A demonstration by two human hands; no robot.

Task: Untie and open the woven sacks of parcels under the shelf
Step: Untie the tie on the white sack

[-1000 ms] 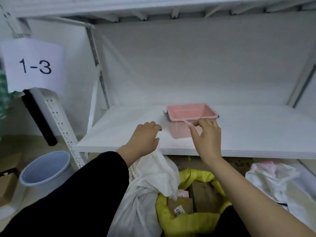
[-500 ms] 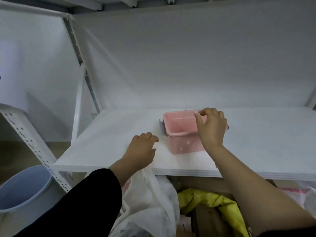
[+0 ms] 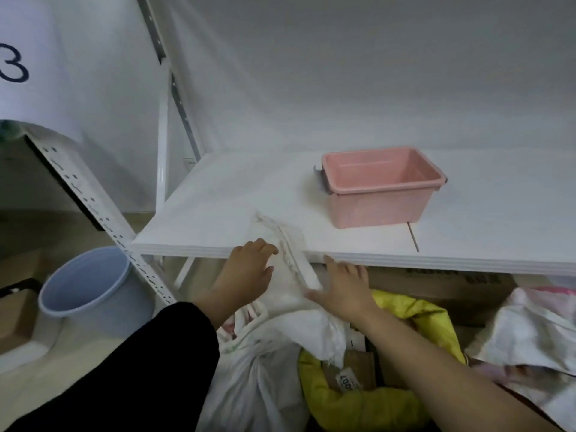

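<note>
A white woven sack [image 3: 268,378] stands under the white shelf [image 3: 218,213], and its open top hem [image 3: 288,244] lies folded up over the shelf's front edge. My left hand [image 3: 246,269] grips the sack's cloth just below that edge, fingers curled over it. My right hand [image 3: 343,288] is spread flat with straight fingers, its thumb touching the hem's lower end. To the right sits a yellow sack [image 3: 358,406], open, with cardboard parcels [image 3: 352,372] showing inside. A further white and pink sack [image 3: 530,338] lies at the far right.
A pink plastic bin [image 3: 380,185] stands on the shelf behind my hands. A pale blue bucket [image 3: 84,288] sits on the floor at left, beside the perforated shelf post [image 3: 103,219]. Cardboard boxes [image 3: 436,285] fill the space under the shelf.
My right hand left the pink bin's rim and came down to the sack's hem. My left hand drew the sack's top up over the shelf edge.
</note>
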